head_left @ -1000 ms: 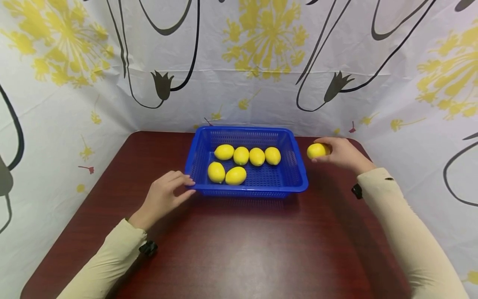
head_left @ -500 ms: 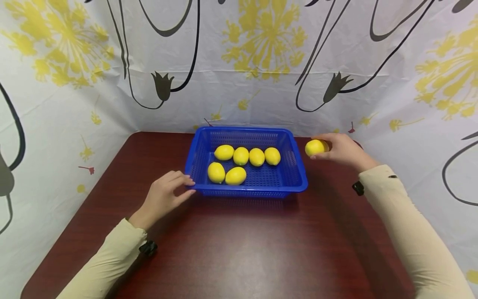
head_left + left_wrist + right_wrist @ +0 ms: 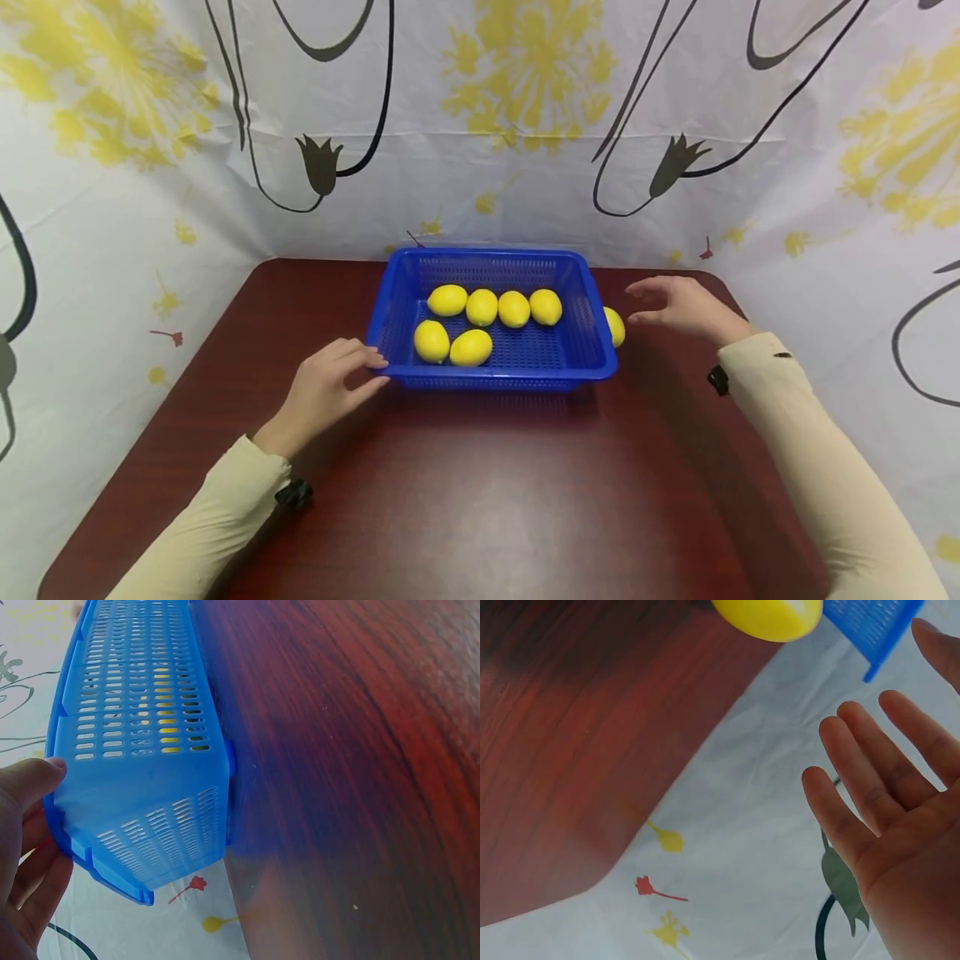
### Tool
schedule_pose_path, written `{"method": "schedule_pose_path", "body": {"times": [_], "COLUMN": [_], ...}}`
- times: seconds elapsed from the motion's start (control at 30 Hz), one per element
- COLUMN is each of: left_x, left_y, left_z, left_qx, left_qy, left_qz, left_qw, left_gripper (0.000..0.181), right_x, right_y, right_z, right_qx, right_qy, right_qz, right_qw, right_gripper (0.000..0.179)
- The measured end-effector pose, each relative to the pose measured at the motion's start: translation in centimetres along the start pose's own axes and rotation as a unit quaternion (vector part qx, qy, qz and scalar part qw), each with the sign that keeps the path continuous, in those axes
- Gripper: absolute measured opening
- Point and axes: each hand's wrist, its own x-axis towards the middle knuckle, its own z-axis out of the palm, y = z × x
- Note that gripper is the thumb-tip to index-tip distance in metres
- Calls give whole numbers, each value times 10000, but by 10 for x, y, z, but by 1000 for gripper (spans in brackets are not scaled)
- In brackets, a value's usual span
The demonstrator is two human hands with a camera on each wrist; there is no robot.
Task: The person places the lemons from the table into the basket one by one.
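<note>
A blue perforated plastic basket (image 3: pixel 501 373) holds several yellow lemons, four-sided and upright on the table. One row of lemons (image 3: pixel 513 310) lies toward the back, and a pair (image 3: pixel 471 348) sits at the front left. My left hand (image 3: pixel 324 392) grips the basket's rim at its front left corner, thumb on one side and fingers on the other, as the left wrist view shows. Outside the right wall is another lemon (image 3: pixel 614 327), partly hidden by the rim. To the right of that lemon, my right hand (image 3: pixel 686 308) is apart from it, fingers extended and holding nothing.
The dark red-brown wooden table (image 3: pixel 480 492) has rounded far corners. Behind and beside it hangs a white cloth (image 3: pixel 465 183) with yellow and dark plant prints. A small black device (image 3: pixel 294 494) sits at the left wrist, another (image 3: pixel 717 381) at the right.
My right hand has let go of the lemon, which has moved down and left to the basket's right wall. The left hand stays at the rim. The head view has shifted slightly.
</note>
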Motion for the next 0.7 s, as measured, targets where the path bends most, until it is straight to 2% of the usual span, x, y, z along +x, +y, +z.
{"method": "schedule_pose_path", "body": {"times": [0.17,0.5,0.7], "left_x": [0,0,-1], "left_y": [0,2,2], "left_z": [1,-1,-1], "left_qx": [-34,82,74], "left_qy": [-17,-113,-16], "left_qz": [-27,-159,-132], "left_qw": [10000,9998,9999], "left_gripper": [23,26,30], "right_x": [9,22,28], "right_y": [1,1,0], "right_z": [10,30,38], "right_qx": [-98,-162,-164], "right_qy": [-106,-221,-138], "right_qz": [-283,-227,-344], "right_qw": [9995,9994,9992], "right_gripper": [56,55,56]}}
